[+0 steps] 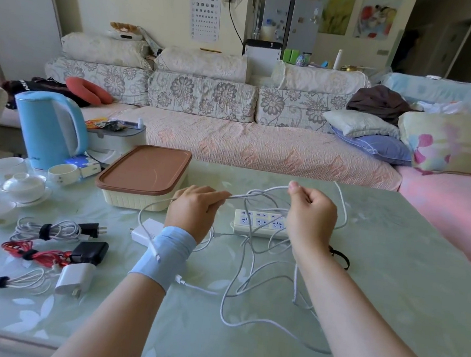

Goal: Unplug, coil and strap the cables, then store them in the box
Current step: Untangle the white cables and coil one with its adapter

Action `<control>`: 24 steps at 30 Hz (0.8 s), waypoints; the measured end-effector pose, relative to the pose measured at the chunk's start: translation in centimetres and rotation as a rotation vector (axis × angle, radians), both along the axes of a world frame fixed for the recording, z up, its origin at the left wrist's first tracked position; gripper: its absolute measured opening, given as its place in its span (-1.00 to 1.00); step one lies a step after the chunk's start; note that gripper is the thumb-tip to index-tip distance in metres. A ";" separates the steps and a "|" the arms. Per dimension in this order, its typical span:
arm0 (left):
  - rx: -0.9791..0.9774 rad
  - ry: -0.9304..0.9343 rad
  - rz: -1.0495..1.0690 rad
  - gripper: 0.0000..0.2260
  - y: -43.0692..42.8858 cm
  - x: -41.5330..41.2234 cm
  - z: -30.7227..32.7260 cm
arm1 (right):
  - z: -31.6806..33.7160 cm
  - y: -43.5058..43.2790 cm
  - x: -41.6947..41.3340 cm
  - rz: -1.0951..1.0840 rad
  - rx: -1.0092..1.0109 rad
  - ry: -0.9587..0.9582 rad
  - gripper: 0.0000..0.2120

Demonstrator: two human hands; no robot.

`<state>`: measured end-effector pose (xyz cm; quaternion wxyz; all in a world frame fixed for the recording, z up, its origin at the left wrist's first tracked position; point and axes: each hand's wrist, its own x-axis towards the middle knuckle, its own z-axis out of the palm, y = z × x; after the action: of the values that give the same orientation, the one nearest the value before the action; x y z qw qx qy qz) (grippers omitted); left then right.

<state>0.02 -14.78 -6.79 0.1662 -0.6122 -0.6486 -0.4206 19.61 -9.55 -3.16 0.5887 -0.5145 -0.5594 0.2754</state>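
Head view, cable: the cable (pixel 259 194) is stretched between both hands, long axis 9 to 3. Its slack lies tangled on the table (pixel 393 267) toward 6.
Left hand: the left hand (pixel 193 211) has curled fingers that pinch bunched strands.
Right hand: the right hand (pixel 310 215) has curled fingers, with thumb and forefinger pinching a loop.
Box: the box (pixel 144 177) has its lid on, at 10 from the left hand, which is the nearer hand.
Unclear: cannot tell whether the cable is plugged into the strip (pixel 258 223).
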 end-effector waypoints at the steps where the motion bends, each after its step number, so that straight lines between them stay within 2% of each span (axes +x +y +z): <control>1: -0.066 -0.098 0.008 -0.85 0.2 0.0 -0.1 | -0.2 -0.2 -0.2 -0.007 -0.005 -0.036 -0.66; 4: -0.142 -0.352 0.028 -0.88 0.5 -0.7 -0.6 | -0.5 -0.3 -0.3 0.060 -0.029 -0.288 -0.63; 7: -0.208 -0.397 0.115 -0.86 0.3 -1.1 -1.0 | -0.7 0.0 0.0 0.216 -0.169 -0.623 -0.71; 8: -0.248 -0.358 0.146 -0.84 0.2 -1.1 -1.0 | -0.8 0.1 0.0 0.288 -0.207 -0.687 -0.71; 10: -0.367 -0.202 0.207 -0.76 -0.2 -0.7 -0.3 | -1.1 0.2 -0.2 0.413 -0.239 -0.688 -0.70; 12: -0.453 0.001 0.289 -0.73 -0.9 0.1 1.2 | -1.3 0.4 -0.5 0.409 -0.204 -0.683 -0.70; 14: -0.423 0.166 0.347 -0.65 -1.4 1.0 2.4 | -1.4 0.6 -0.7 0.351 -0.135 -0.689 -0.72; 15: -0.369 0.186 0.332 -0.63 -1.5 1.2 2.7 | -1.5 0.6 -0.7 0.328 -0.100 -0.672 -0.74; 17: -0.270 0.029 0.228 -0.60 -1.6 1.5 2.8 | -1.5 0.4 -1.0 0.322 -0.032 -0.625 -0.76; 19: -0.264 -0.339 0.052 -0.75 -1.4 1.8 3.0 | -1.4 -0.1 -1.3 0.354 0.010 -0.562 -0.78; 20: -0.334 -0.525 -0.058 -0.77 -1.5 2.0 3.1 | -1.3 -0.4 -1.5 0.363 0.019 -0.511 -0.78; 22: -0.553 -0.785 -0.317 -0.53 -1.9 2.6 3.0 | -0.9 -0.6 -1.8 0.368 0.026 -0.380 -0.80; 24: -0.668 -0.859 -0.505 -0.48 -2.3 3.3 2.8 | -0.5 -0.6 -1.9 0.407 0.021 -0.243 -0.81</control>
<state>3.28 -17.12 -4.00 -0.4173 -0.5416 -0.5895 -0.4302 17.72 -10.15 -3.64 0.4547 -0.4144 -0.7211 0.3188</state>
